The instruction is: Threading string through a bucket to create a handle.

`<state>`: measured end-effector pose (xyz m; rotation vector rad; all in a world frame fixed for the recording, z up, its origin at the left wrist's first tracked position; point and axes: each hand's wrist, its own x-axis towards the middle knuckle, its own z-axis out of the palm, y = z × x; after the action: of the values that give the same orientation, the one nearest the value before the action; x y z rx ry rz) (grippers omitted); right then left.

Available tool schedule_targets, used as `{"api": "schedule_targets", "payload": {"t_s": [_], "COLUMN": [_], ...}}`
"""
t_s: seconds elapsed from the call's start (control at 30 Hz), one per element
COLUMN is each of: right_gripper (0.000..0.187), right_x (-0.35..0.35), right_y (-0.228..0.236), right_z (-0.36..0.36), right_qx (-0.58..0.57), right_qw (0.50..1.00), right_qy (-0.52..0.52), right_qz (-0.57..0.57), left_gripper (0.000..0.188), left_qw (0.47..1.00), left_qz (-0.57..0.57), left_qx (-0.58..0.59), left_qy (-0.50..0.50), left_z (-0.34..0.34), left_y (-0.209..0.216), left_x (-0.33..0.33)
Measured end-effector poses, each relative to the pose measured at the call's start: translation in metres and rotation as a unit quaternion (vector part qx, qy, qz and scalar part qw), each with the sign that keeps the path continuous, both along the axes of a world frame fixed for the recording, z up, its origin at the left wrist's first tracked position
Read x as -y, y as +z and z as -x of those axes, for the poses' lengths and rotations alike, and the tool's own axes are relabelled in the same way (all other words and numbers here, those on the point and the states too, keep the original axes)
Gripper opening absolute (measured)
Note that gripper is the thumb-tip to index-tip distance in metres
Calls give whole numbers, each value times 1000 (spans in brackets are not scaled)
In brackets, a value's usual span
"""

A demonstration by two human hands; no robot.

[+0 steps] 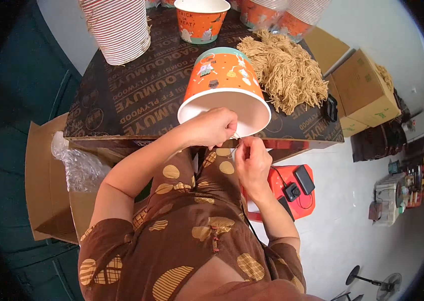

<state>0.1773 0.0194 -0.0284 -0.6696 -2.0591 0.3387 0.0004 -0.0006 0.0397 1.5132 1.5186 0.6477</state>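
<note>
An orange paper bucket (224, 80) with cartoon prints lies tilted on its side at the near edge of the dark plywood table (136, 95), its white open mouth facing me. My left hand (214, 128) grips the bucket's rim at the bottom. My right hand (252, 158) pinches a thin tan string just below the rim, close to the left hand. A pile of tan string pieces (285, 70) lies on the table to the right of the bucket.
A tall stack of white-rimmed buckets (119, 30) stands at the back left, one upright orange bucket (201, 20) behind, more at back right. Cardboard boxes (365, 90) sit right; a box with plastic wrap (74, 165) left. A red stool (295, 193) holds black devices.
</note>
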Motion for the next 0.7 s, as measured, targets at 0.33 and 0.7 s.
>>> {"api": "schedule_targets", "payload": {"t_s": [0.33,0.7], "right_gripper": [28,20], "right_x": [-4,1], "right_y": [-1,-4], "right_z": [-1,7], "right_qx": [49,18], "right_qw": [999,999], "right_qy": [7,-18], "right_qz": [-17,-43], "left_gripper": [10,9], "left_qw": [1000,999], "left_qz": [20,21], "left_qx": [19,50], "left_qy": [5,3], "left_z": [0,5], "left_y": [-1,-9], "left_x": [0,-3]}}
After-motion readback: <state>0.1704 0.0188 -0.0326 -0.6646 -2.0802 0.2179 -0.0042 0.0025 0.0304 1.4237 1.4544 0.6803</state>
